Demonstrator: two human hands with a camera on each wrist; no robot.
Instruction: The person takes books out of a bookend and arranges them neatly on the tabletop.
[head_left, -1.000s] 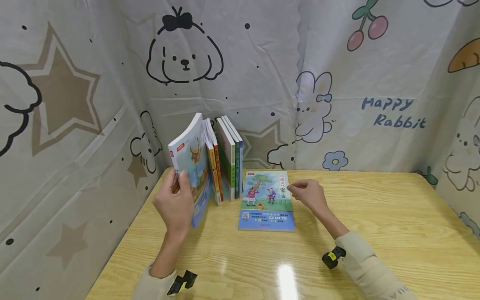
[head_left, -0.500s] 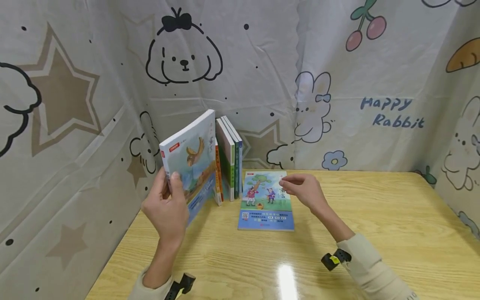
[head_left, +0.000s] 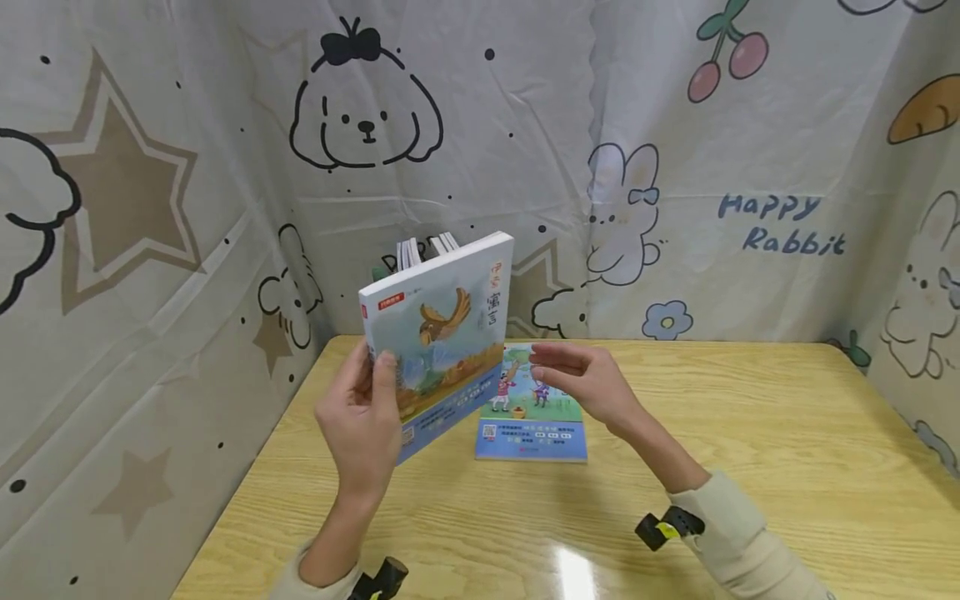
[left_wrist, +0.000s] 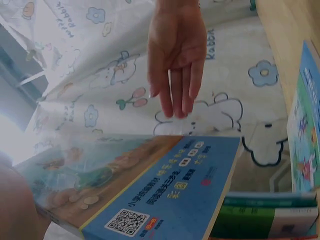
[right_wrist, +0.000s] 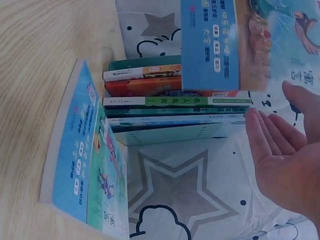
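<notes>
Blue side outward, pinching the bird-cover book (head_left: pixel 438 342) in the left hand (head_left: pixel 360 425), thumb on its front, fingers behind its left edge.
Holding the right hand (head_left: pixel 585 379) near that book's free edge, fingers lying nearly straight side by side, thumb apart, gripping nothing and showing no plain contact; probably risking a twist with just one edge pinched, so best to be bracing the free edge with flat fingers, pressing the covers closed and tilting slowly. Seeing, below the right hand, the flat book (head_left: pixel 532 437) lying on the wooden table (head_left: pixel 712 417). Seeing, beyond the left hand and behind the held book, a row of standing books (right_wrist: pixel 170 102); not making out any container around them. Farthest from both hands, seeing the printed curtain (head_left: pixel 495 108).
</notes>
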